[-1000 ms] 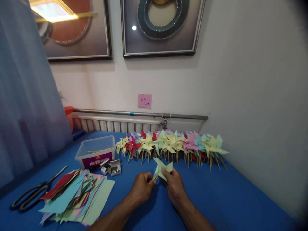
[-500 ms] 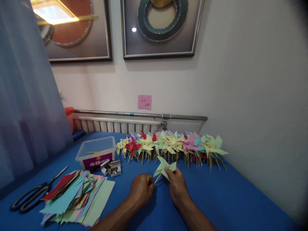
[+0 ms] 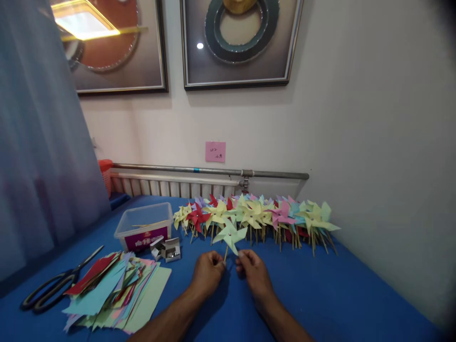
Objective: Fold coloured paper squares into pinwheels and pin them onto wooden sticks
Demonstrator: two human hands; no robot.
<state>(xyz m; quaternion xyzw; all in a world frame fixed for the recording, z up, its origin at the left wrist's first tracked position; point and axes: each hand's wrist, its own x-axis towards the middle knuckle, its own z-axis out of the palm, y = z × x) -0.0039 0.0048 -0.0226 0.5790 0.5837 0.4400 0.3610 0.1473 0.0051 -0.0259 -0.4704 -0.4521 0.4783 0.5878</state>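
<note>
Fingers [image 3: 217, 260] on pinwheel [image 3: 230, 234] stick

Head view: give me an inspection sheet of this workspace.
Surface: blue cloth covers the table.
Job's things: pale green pinwheel upright on its stick; row of finished pinwheels by the wall.
Clutter: stack of coloured paper, black scissors, clear plastic tub, small open metal box.
Hands: left hand pinches the stick; right hand is at the stick's base, below the wheel.
Cables: nothing seen.
Surroundings: radiator pipe, pink note, two framed pictures, curtain.
</note>
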